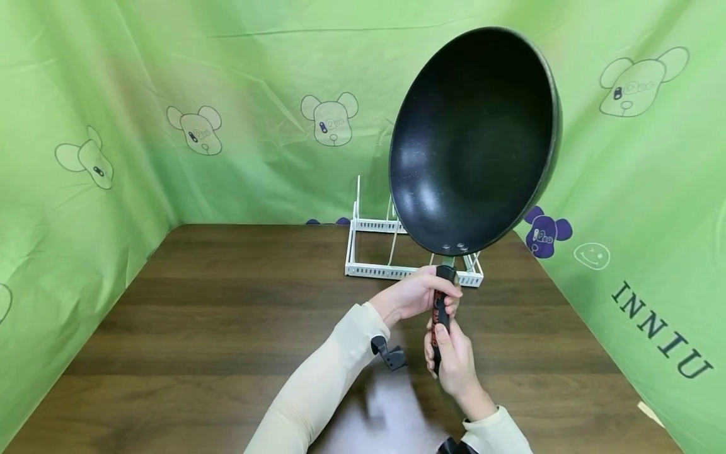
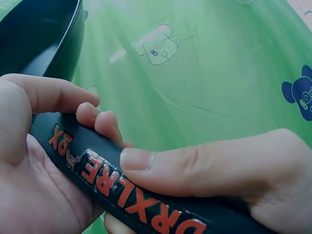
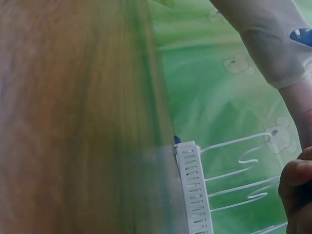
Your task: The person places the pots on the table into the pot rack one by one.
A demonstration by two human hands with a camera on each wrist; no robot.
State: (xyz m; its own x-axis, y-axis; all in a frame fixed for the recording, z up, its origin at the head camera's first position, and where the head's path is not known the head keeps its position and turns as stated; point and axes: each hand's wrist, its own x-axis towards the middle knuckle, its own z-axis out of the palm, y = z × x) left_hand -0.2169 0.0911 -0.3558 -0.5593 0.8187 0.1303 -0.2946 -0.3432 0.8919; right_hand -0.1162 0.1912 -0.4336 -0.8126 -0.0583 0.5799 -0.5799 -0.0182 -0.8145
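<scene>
A large black wok is held up in the air, its dark inside facing the head camera and its handle pointing down. My left hand grips the upper part of the black handle, close below the pan. Lower on the same handle, my right hand holds on, with its thumb lying along the red lettering. Behind the wok on the table stands a white wire rack, partly hidden by the pan. In the right wrist view the rack shows its slotted side and wire dividers.
The brown wooden table runs back to a green curtain printed with bear faces, which also closes in both sides. A small pale strip lies at the table's right edge.
</scene>
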